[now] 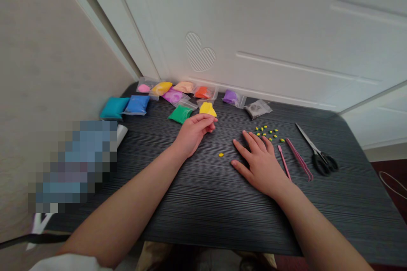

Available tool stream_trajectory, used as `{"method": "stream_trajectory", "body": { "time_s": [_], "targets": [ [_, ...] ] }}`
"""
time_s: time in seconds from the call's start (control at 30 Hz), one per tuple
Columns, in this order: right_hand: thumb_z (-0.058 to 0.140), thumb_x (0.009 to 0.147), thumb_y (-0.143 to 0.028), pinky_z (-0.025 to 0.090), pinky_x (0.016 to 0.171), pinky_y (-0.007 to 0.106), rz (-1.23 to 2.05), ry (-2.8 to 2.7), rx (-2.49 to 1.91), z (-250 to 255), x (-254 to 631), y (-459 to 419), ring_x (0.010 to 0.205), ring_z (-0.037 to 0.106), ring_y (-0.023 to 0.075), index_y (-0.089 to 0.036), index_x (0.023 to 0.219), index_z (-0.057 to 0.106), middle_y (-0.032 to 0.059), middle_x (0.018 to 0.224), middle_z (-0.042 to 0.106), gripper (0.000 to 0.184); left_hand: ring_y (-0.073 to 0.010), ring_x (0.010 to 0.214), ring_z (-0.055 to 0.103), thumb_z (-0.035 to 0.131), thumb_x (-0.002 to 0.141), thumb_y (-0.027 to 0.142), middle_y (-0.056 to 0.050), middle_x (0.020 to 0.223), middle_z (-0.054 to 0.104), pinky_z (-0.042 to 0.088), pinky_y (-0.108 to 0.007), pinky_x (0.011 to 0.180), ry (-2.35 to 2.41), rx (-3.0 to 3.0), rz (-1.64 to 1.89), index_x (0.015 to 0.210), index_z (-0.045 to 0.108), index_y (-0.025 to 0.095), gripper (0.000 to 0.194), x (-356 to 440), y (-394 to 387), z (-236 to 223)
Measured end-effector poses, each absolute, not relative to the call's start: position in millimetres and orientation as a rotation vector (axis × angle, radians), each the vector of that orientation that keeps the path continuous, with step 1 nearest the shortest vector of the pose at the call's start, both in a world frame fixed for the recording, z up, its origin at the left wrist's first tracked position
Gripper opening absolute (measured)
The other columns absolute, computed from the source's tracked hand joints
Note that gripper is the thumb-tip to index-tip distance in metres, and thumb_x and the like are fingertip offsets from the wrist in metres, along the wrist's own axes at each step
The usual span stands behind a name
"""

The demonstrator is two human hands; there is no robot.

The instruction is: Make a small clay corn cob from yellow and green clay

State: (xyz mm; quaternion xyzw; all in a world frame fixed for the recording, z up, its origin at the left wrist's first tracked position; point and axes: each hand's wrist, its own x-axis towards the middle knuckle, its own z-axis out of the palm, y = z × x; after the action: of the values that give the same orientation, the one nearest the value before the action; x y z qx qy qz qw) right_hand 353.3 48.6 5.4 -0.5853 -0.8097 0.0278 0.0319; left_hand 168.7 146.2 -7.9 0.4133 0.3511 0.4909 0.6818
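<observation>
Near one yellow piece (pixel 221 155), the right hand (pixel 261 164) spreads wide; the left hand (pixel 192 134) curls, grip hidden.

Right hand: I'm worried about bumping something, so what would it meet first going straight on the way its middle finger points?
The right hand would probably meet the purple packet first, though its index side might brush the left hand; depth is unclear.

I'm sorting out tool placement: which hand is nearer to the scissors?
Right: the right hand is left of the scissors, with the pink tweezers between them; the left hand is farther left, close to the bright yellow packet.
</observation>
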Motion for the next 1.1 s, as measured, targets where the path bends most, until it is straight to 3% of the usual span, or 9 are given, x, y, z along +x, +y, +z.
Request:
{"method": "stream_trajectory", "body": {
  "time_s": [0.8,1.1],
  "targets": [
    [0.025,0.081,-0.059,0.009,0.101,0.053,0.071,-2.508,-1.786,7.9,348.5,45.7,0.129,0.018,0.0276,-0.029,0.128,0.038,0.0086,0.141,0.024,0.056,-0.0083,0.063,0.049,0.059,0.072,0.020,-0.002,0.067,0.056,0.036,-0.022,0.061,0.786,0.944,1.098,0.074,0.064,0.013,0.009,168.3,146.7,-10.7],
    [0.025,0.082,-0.059,0.006,0.104,0.047,0.117,-2.532,-1.758,7.1,345.8,46.0,0.131,0.013,0.0249,-0.022,0.130,0.036,0.0102,0.142,0.021,0.062,-0.0086,0.062,0.049,0.060,0.070,0.021,-0.002,0.067,0.057,0.037,-0.022,0.061,0.803,0.944,1.103,0.072,0.065,0.014,0.009,168.8,146.3,-9.9]
  ]
}}
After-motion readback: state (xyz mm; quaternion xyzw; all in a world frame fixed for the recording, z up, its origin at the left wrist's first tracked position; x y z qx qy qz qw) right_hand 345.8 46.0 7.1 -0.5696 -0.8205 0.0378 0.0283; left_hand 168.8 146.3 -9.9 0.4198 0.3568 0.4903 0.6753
